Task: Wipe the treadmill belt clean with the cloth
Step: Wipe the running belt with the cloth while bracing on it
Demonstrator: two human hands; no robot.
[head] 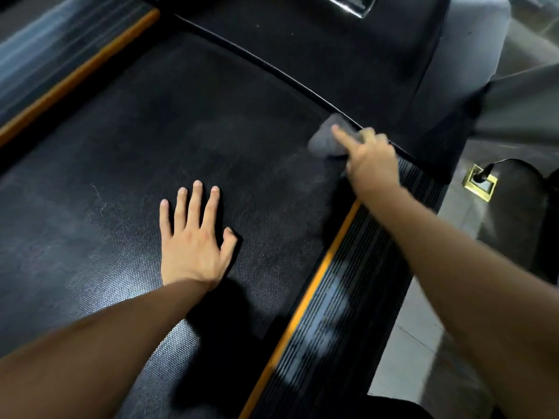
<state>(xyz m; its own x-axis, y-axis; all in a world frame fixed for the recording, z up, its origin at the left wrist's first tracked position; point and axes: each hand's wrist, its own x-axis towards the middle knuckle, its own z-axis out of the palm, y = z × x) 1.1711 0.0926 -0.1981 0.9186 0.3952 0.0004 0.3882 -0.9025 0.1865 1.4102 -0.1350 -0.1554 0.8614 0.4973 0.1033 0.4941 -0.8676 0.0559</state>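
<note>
The grey cloth (325, 137) sits bunched on the far right part of the black treadmill belt (145, 152), pressed right up against the curved black edge of the motor cover (317, 49). The right hand (370, 158) grips it — the fingers (341, 135) are curled over the top of the bundle, one stretched forward along it, and the whole area is blurred. The right wrist crosses above the ribbed side rail (348, 297), which carries an orange stripe (308, 291) along its inner edge.

Well apart from the cloth, nearer the camera, the left hand (193, 237) lies flat on the belt — palm down, fingers spread wide, holding nothing. The belt's woven texture shows pale smears and dusty streaks around the middle. A matching rail with an orange stripe runs along the belt's left side (60, 65). Beyond the right rail, on the light floor (423, 358), a brass floor socket (479, 182) has a dark plug in it.
</note>
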